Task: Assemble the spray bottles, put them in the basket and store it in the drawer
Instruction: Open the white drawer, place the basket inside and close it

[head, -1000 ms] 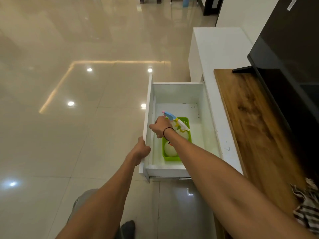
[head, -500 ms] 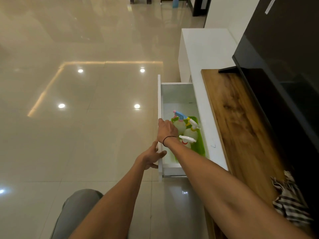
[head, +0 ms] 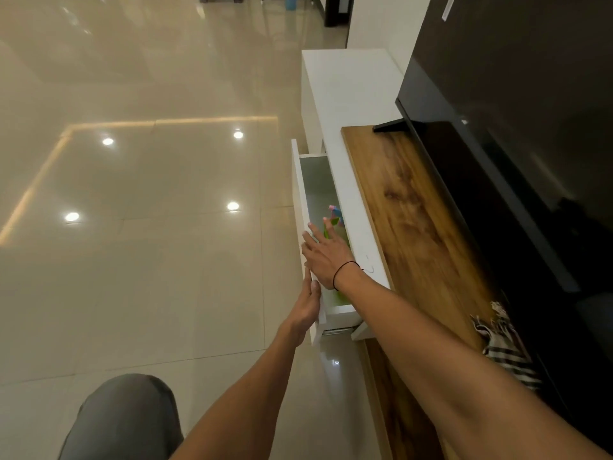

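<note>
Drawer (head: 303, 207) now nearly shut, centre frame; basket (head: 335, 224) barely visible inside. Left hand (head: 306, 305) pushes flat; right hand (head: 328, 257) open, holding nothing. Storing almost complete.

no legible text, labels or numbers; white sticker (head: 447, 8) on television (head: 517, 104) possibly printed, too blurred to read.

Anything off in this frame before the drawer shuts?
One thing: the right hand hangs over the narrow gap of the drawer while the left hand presses flat on its front. Fingers could get pinched. The green basket and a spray bottle sit inside; nothing looks spilled.
</note>
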Available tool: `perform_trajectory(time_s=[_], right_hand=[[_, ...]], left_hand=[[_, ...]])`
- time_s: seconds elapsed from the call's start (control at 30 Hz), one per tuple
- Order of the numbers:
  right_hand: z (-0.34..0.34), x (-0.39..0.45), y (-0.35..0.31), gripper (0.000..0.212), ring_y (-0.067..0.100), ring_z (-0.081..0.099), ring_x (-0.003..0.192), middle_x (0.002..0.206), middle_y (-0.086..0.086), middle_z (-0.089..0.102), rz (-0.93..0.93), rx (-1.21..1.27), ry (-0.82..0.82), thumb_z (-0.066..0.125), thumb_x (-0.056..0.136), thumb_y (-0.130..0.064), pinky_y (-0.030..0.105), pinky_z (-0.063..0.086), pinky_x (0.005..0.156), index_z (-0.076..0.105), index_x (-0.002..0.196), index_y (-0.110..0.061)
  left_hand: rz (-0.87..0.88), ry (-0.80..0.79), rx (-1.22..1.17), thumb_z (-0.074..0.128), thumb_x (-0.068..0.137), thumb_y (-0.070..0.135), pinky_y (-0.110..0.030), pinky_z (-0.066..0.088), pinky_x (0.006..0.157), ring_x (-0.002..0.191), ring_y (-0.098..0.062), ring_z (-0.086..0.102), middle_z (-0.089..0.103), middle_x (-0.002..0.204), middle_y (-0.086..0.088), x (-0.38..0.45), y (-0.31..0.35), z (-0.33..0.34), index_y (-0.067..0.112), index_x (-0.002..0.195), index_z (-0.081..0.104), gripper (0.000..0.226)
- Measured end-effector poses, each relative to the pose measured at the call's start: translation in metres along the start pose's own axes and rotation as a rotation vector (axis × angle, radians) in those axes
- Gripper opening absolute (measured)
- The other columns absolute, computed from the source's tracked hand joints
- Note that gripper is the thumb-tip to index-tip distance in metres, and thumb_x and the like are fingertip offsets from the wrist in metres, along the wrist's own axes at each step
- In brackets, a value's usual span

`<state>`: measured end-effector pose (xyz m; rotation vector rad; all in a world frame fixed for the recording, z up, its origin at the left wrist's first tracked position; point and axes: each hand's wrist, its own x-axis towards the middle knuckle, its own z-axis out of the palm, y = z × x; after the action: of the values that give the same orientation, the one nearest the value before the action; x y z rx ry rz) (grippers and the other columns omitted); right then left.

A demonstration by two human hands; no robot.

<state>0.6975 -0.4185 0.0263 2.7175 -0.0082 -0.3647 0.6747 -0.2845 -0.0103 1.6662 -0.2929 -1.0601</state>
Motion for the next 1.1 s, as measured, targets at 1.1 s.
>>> perform_trajectory(time_s=[1.1], right_hand=[[-0.013, -0.041, 0.044, 0.055, 0.038, 0.011, 0.161, 0.165, 0.014, 0.037, 0.163, -0.106, -0.173, 0.042, 0.106, -0.039, 0.07, 0.004, 0.123, 0.039, 0.156, -0.016]], left_hand=[[0.043, -0.038, 0.443, 0.045, 0.11, 0.031, -0.042, 0.052, 0.105, 0.123, -0.033, 0.065, 0.069, 0.131, -0.013, 0.02, 0.053, 0.013, 0.012, 0.156, 0.043, 0.049]])
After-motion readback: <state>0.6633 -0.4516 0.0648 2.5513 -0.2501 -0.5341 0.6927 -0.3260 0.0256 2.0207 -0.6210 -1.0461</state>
